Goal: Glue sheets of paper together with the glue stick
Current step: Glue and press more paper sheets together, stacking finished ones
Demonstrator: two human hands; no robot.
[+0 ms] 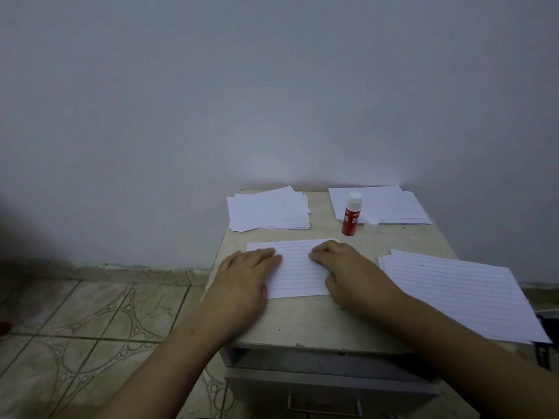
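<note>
**Both palms flat on a lined sheet**

Nearest the camera, two bare forearms reach up from the bottom edge onto a small pale table (pixel 302 325) with a drawer front below its near edge. The left hand (pixel 242 279) lies palm down with straight fingers over the left part of a lined sheet (pixel 298 269), its fingertips pointing toward the middle. The right hand (pixel 344 267) lies the same way on the sheet's right part, fingers flat and pressing, thumb near the sheet's lower right corner (neither hand grips anything). The sheet lies flat in the middle of the table, long side across.

Just right of it, a fanned stack of lined sheets (pixel 459 291) reaches past the table's right edge.

Beyond the hands, the red glue stick (pixel 351 213) stands upright with its white tip exposed, and its clear cap (pixel 371 224) stands just beside it on the right. Behind those, at the far right, lies another paper stack (pixel 390 204); at the far left, a loose pile of white sheets (pixel 267 211). A plain grey wall (pixel 272 86) rises behind, and patterned floor tiles (pixel 90 328) show at the left.
</note>
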